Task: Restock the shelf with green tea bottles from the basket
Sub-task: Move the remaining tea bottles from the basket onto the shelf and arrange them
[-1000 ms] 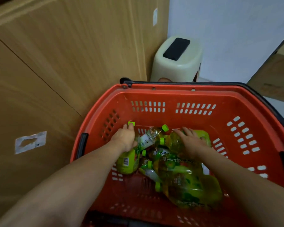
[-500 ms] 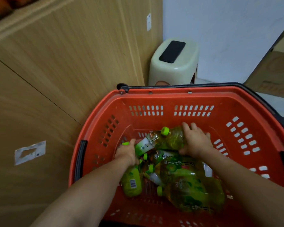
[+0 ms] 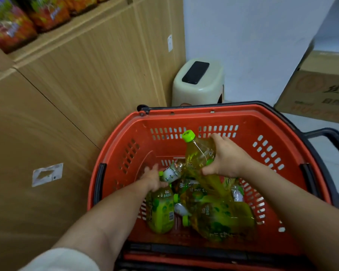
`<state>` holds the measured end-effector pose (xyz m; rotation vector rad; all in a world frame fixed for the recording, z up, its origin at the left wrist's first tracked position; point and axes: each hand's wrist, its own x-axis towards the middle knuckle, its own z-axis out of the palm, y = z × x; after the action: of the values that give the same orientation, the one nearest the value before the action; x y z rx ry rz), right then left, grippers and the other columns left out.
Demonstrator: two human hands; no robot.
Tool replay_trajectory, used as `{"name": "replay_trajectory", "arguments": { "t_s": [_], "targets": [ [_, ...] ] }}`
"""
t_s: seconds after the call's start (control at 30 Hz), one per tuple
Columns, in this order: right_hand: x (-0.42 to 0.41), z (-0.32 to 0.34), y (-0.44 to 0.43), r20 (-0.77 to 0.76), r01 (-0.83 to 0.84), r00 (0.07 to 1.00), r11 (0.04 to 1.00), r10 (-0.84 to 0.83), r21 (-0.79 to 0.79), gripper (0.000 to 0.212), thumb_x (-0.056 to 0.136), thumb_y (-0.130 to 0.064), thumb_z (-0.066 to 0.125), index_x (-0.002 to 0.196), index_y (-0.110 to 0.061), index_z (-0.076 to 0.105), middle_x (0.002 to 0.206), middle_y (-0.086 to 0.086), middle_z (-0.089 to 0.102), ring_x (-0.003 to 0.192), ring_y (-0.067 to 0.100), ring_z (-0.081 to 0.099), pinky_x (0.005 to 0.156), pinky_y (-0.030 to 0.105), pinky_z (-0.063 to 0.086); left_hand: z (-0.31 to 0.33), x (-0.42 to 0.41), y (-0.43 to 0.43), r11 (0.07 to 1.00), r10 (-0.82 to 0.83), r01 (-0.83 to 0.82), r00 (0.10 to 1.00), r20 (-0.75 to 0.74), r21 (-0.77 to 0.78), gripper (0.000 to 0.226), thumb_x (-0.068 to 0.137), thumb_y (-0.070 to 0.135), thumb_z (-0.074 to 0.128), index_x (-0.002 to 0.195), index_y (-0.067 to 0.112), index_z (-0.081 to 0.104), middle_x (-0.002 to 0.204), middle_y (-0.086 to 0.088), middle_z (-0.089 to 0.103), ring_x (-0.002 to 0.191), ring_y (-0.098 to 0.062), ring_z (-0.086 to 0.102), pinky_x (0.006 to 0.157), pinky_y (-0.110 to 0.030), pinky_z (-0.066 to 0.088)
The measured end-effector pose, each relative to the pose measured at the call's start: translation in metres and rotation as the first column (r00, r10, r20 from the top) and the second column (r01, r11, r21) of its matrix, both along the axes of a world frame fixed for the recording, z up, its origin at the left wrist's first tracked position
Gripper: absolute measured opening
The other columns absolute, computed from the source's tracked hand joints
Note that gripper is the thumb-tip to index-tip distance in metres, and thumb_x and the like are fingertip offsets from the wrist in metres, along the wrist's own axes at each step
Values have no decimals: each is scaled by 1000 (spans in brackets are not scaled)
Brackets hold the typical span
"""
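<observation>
The green tea bottle (image 3: 199,153) I am after sits above the far middle of the red basket (image 3: 184,116), tilted with its lime cap (image 3: 188,135) pointing up and to the far left and its base still down among the heap of bottles (image 3: 219,218) on the basket floor. It looks full, so I judge it fairly heavy for its size. The clear plastic wall should give a little under pressure, and the smooth label could slip. The best hold is round the upper body just below the shoulder, where the bottle narrows and is stiffer. My right hand (image 3: 227,159) has it about there, fingers curled over the far side and the thumb hooked under the near side, wrapped firmly round the barrel with no gap showing. My left hand (image 3: 155,178) is lower and to the left, lying over the neck end of a second bottle (image 3: 160,210) that lies on its side with the barcode facing up. Blur hides the fingers, so I cannot tell whether they are closed round it or only resting on it. Beyond the basket, a wooden shelf unit with snack packets (image 3: 12,30) rises on the left. A cream stool (image 3: 199,90) carrying a phone (image 3: 196,72) stands at the far side, and a cardboard box (image 3: 317,94) is at the far right.
</observation>
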<state>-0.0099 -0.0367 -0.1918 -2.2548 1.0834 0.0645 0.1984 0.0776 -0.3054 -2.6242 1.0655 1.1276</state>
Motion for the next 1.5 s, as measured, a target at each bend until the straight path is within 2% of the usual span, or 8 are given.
{"name": "replay_trajectory", "arguments": {
  "t_s": [0.23, 0.5, 0.7, 0.9, 1.1, 1.23, 1.4, 1.5],
  "targets": [
    [-19, -29, 14, 31, 182, 982, 977, -186, 115, 105, 59, -46, 83, 140, -12, 26, 132, 12, 42, 117, 27, 47, 95, 37, 45, 10, 13, -12, 993, -82, 90, 992, 99, -79, 39, 77, 35, 74, 107, 15, 59, 105, -1, 64, 96, -20, 61, 72, -26, 46],
    [0, 3, 14, 199, 216, 952, 971, -233, 104, 105, 51, -51, 83, 135, -12, 33, 132, 11, 46, 117, 27, 47, 96, 42, 47, 64, -21, 15, 826, -560, 550, 781, 276, 119, 32, 78, 35, 73, 95, 9, 63, 103, -12, 68, 96, -31, 65, 74, -32, 48],
    [0, 78, 33, 357, 218, 912, 976, -202, -5, 108, 37, -60, 78, 128, -14, 40, 124, 10, 52, 111, 26, 52, 91, 45, 49, 167, -7, 69, 886, -279, 415, 835, 474, -209, 30, 88, 41, 53, 99, 14, 62, 93, -8, 68, 88, -32, 64, 70, -34, 49],
    [20, 149, 78, 526, 154, 845, 986, -96, -67, 94, 52, -42, 88, 128, -10, 43, 108, 0, 48, 97, 16, 49, 79, 29, 40, 318, 4, 133, 726, 118, 502, 583, 804, -470, 14, 85, 37, 56, 90, 24, 54, 68, -3, 57, 71, -33, 62, 55, -33, 41],
    [73, 216, 124, 669, 36, 744, 999, -6, -32, 91, 38, -65, 83, 111, -28, 43, 111, 1, 56, 94, 24, 61, 78, 39, 52, 449, 40, 183, 551, 508, 514, 418, 753, -657, 23, 90, 40, 48, 93, 20, 58, 81, -13, 66, 78, -39, 61, 65, -40, 46],
    [114, 255, 150, 767, -22, 641, 999, 37, -29, 79, 48, -53, 86, 111, -30, 43, 115, -1, 55, 104, 19, 54, 87, 39, 49, 492, 79, 206, 594, 567, 457, 346, 748, -662, 31, 92, 48, 44, 96, 21, 58, 80, -10, 62, 78, -37, 58, 66, -38, 41],
    [169, 283, 178, 844, -42, 534, 998, 54, -38, 95, 44, -55, 85, 123, -22, 46, 118, -1, 56, 110, 19, 53, 94, 40, 47, 491, 132, 219, 704, 569, 304, 300, 766, -642, 36, 96, 49, 39, 102, 17, 53, 86, -10, 63, 80, -35, 58, 63, -36, 41],
    [200, 289, 192, 854, -59, 512, 996, 90, -69, 90, 47, -52, 87, 122, -25, 45, 114, -2, 55, 107, 17, 52, 89, 34, 45, 477, 159, 224, 722, 565, 200, 383, 731, -663, 34, 96, 46, 39, 115, 19, 47, 107, -13, 63, 95, -34, 59, 72, -40, 47]
  ]
}}
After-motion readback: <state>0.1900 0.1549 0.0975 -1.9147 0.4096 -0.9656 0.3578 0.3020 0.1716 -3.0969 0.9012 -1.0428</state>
